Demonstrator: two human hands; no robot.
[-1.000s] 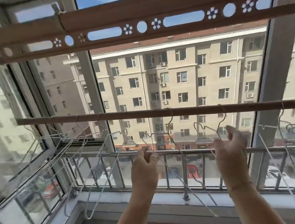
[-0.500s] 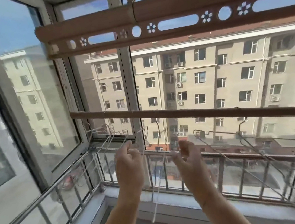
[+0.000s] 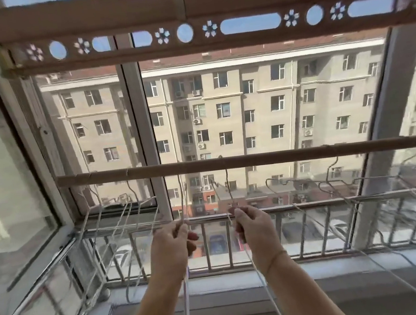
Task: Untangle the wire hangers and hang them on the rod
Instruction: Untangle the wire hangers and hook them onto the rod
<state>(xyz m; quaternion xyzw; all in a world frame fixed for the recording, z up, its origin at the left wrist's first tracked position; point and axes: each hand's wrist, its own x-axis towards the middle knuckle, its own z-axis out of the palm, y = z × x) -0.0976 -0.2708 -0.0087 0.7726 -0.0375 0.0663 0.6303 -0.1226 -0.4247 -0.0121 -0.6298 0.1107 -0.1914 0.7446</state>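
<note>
Our left hand [image 3: 171,247] pinches the neck of one wire hanger [image 3: 187,302], fingers closed round the wire, its frame hanging straight down past the wrist toward six o'clock. Our right hand [image 3: 255,232] is closed the same way on a second hanger [image 3: 264,283], whose body slants down toward five o'clock. Both necks rise toward twelve o'clock to the rod [image 3: 254,160]; the hooks seem to sit over it, though the thin wire blurs there. At nine o'clock a bunch of hangers [image 3: 120,219] crowds together on the rod, and toward three o'clock looser hangers [image 3: 334,184] hang spaced apart. Beyond them runs the balcony railing [image 3: 311,205]. We judge this the separating step: two hangers held apart near the middle. Next we need to check that each hook is seated, then let go gently so neither swings into its neighbours.
</note>
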